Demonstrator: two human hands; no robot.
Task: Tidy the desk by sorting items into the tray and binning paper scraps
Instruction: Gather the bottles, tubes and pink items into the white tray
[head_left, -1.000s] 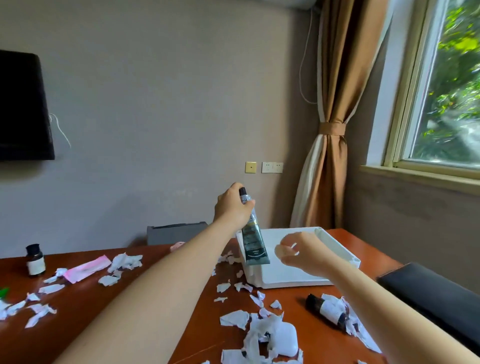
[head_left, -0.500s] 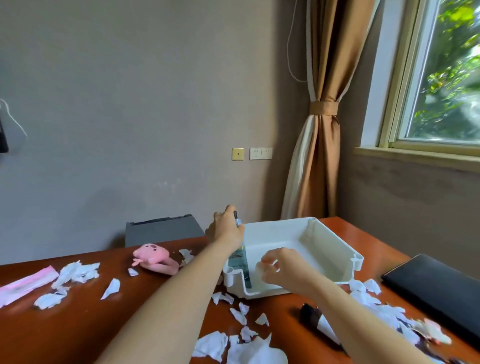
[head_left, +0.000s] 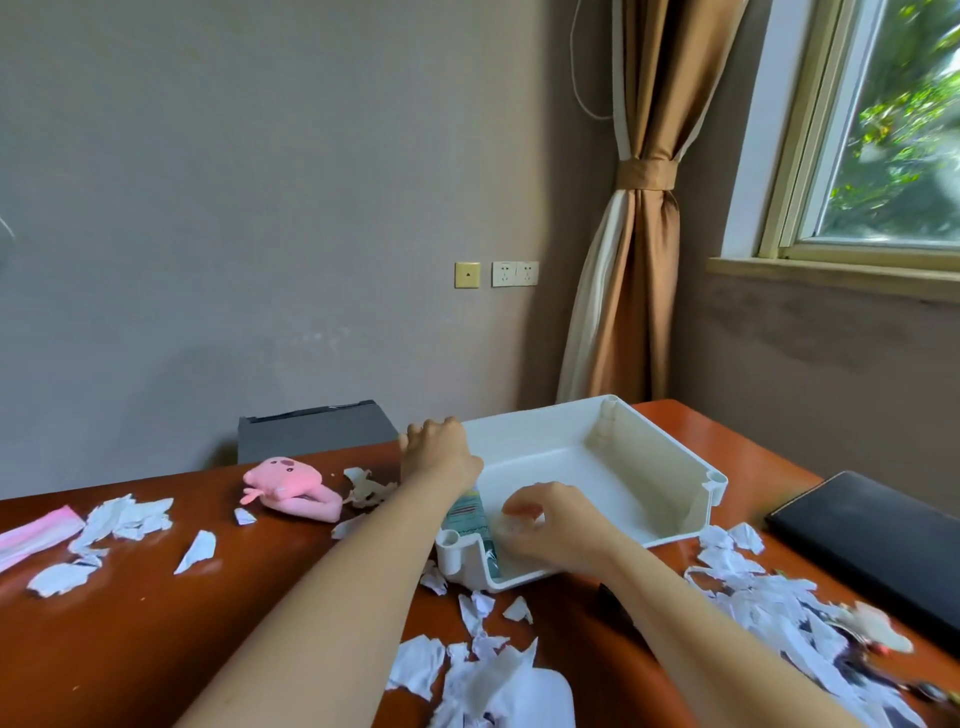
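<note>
A white tray (head_left: 670, 452) stands on the red-brown desk (head_left: 130, 623). A grey-green striped tube (head_left: 467, 514) lies inside it along the left wall. My left hand (head_left: 441, 457) is curled over the tube's top end at that wall and hides the cap. My right hand (head_left: 545, 525) hovers over the tray's front opening beside the tube's lower end, fingers curled and blurred; I cannot make out anything between them. Torn white paper scraps lie left (head_left: 124, 519), in front (head_left: 467, 670) and right (head_left: 753, 582) of the tray.
A pink plush toy (head_left: 291, 488) lies left of the tray, with a pink strip (head_left: 36, 530) at the far left edge. A black notebook (head_left: 872, 540) sits at the right. A dark bottle (head_left: 618, 608) peeks from under my right forearm. A grey box (head_left: 317, 428) stands behind the desk.
My left hand has brought the tube down from upright in the air to lying inside the tray. My right hand stayed at the tray's front. The view swung right.
</note>
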